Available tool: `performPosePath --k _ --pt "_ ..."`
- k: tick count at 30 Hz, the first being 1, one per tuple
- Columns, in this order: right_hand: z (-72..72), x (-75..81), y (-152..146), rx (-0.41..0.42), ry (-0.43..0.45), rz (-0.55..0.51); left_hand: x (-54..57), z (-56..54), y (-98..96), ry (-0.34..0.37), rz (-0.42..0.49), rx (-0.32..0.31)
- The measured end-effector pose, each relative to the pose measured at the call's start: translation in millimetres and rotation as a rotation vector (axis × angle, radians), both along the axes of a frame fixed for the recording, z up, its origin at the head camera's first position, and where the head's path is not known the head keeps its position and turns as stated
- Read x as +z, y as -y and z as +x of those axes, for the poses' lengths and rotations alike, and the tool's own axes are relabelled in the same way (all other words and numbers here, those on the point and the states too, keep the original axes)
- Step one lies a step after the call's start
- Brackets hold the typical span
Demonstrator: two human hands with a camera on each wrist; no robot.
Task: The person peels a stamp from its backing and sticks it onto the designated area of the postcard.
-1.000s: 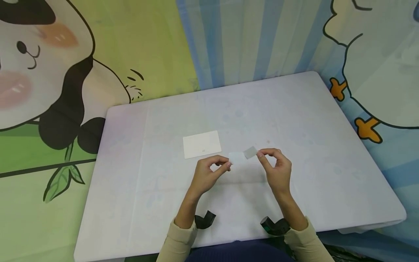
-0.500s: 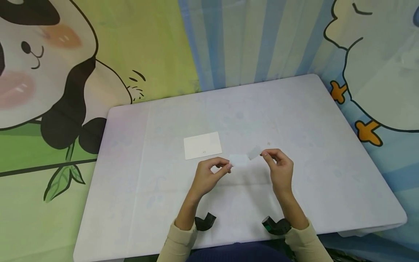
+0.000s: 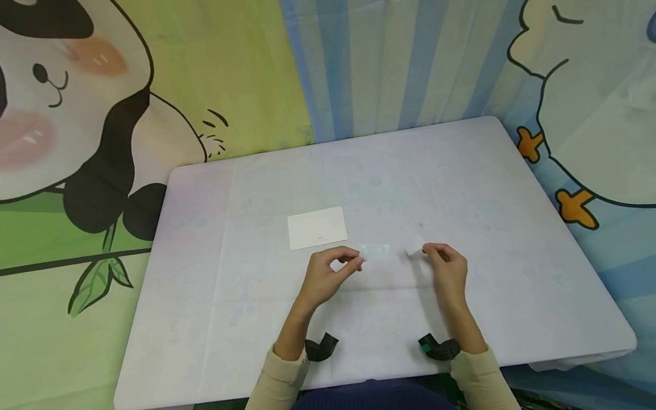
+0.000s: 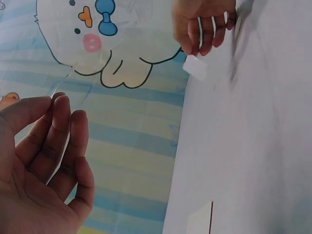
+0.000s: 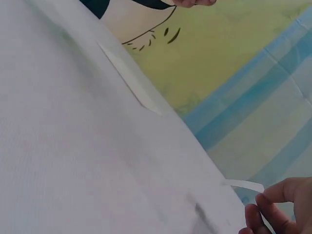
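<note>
Between thumb and fingertips my left hand (image 3: pixel 328 274) pinches a thin clear film (image 3: pixel 376 251) by its left edge. The film looks almost invisible against the tablecloth, and in the left wrist view it shows as a fine slanting line (image 4: pixel 63 82). My right hand (image 3: pixel 450 273), a little to the right of the film, pinches a small whitish slip (image 3: pixel 413 250). That slip (image 5: pixel 244 185) appears narrow and slightly curved in the right wrist view. Film and slip are apart. A plain white rectangular card (image 3: pixel 318 229) lies on the table just beyond my left hand.
A white cloth (image 3: pixel 246 353) covers the table (image 3: pixel 512 307). Cartoon-printed curtains (image 3: pixel 246 74) hang behind and at both sides. Black wrist-worn devices (image 3: pixel 320 347) sit on both forearms.
My right hand has moved right and slightly toward the body with the slip, widening the gap to the film. The slip has turned from flat to narrow. The left hand has stayed nearly still.
</note>
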State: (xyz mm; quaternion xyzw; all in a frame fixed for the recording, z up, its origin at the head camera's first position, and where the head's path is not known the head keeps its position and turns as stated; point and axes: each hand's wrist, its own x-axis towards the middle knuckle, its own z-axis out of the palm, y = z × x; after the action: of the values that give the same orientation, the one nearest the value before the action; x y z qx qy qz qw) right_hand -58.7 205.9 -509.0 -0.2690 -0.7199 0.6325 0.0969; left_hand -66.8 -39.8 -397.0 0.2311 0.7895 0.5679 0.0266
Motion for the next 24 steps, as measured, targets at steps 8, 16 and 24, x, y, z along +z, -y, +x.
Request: performPosePath --k 8,16,24 --pt "3.5 -22.7 -2.7 -0.006 0.061 0.336 -0.9 -0.5 0.4 0.008 0.004 -0.004" --pt "6.5 -26.9 -0.1 -0.029 0.017 0.453 -0.1 0.5 0.4 0.014 0.006 -0.007" --pt "7.8 -17.6 7.2 -0.023 -0.045 0.431 0.6 1.8 1.0 0.016 0.006 -0.01"
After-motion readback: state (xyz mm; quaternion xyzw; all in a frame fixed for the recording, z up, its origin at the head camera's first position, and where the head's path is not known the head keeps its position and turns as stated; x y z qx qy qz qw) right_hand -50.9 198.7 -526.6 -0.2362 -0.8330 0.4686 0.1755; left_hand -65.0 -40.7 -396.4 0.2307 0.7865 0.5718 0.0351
